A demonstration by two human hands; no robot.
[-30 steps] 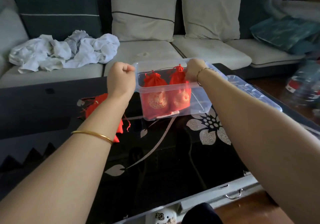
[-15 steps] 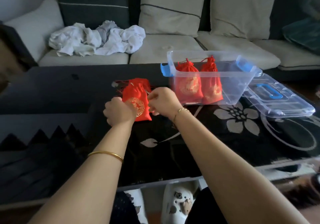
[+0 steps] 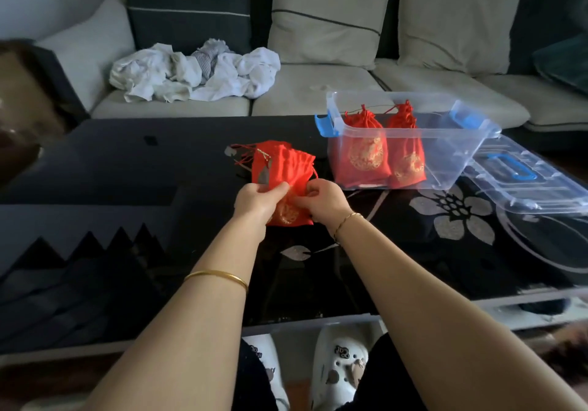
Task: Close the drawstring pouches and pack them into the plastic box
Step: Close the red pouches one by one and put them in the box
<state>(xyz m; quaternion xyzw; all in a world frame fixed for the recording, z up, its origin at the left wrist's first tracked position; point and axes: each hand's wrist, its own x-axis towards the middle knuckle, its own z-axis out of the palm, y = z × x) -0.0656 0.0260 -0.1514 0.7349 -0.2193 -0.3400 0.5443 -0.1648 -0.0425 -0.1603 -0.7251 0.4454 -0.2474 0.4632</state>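
Dark table [image 3: 159,162]: both hands [image 3: 256,199] [image 3: 324,200] grip gold-printed red pouch [image 3: 286,168].

No words or numbers are showing clearly enough to read. The gold round emblems on the two pouches [image 3: 366,152] standing in the box [image 3: 451,156] at the far right, and on the near pouch [image 3: 286,171], are appearing only as blurred patterns. A dark charm [image 3: 342,351] on the near white shoe [image 3: 337,375] is carrying pale letters, too small to make out.
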